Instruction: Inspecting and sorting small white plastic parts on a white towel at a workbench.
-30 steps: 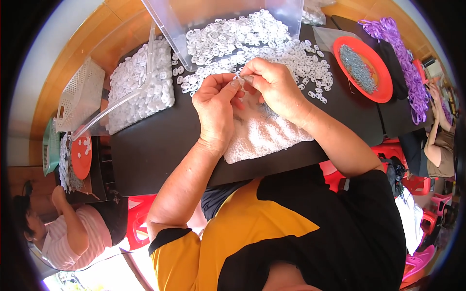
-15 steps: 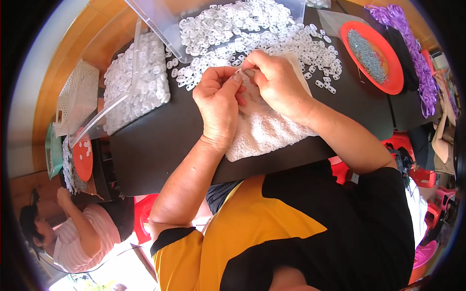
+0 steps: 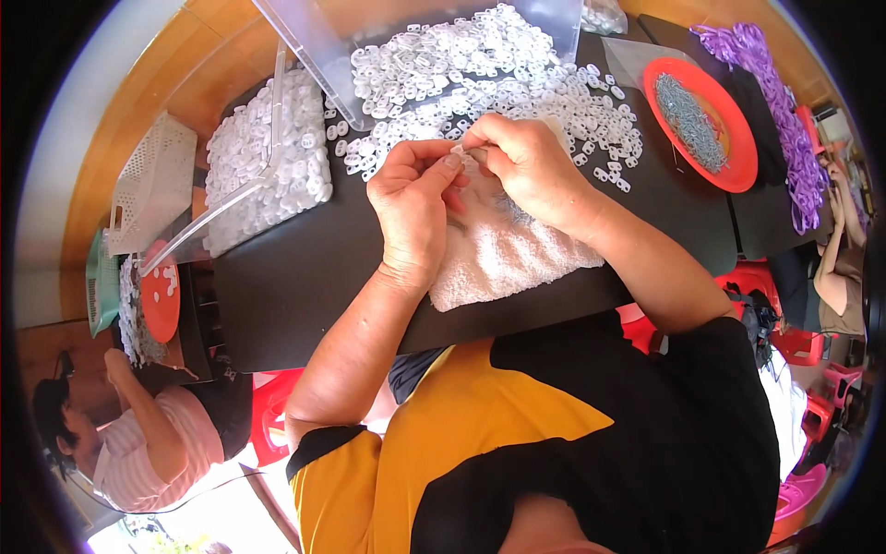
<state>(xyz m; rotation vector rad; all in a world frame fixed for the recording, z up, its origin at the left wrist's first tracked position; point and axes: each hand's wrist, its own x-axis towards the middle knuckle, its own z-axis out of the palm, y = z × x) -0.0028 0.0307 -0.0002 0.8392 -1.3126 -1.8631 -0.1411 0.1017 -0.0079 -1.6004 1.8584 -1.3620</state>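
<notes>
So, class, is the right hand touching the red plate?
Apart: the head view shows white pieces and dark tabletop between the right hand and the red plate.

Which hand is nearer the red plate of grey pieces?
Right. The right hand is over the pale towel, left of the red plate; the left hand is farther left.

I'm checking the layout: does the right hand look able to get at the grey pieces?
Probably yes: the grey pieces lie uncovered in the red plate, and only low white pieces seem to lie between, though the right hand is busy beside the left hand.
</notes>
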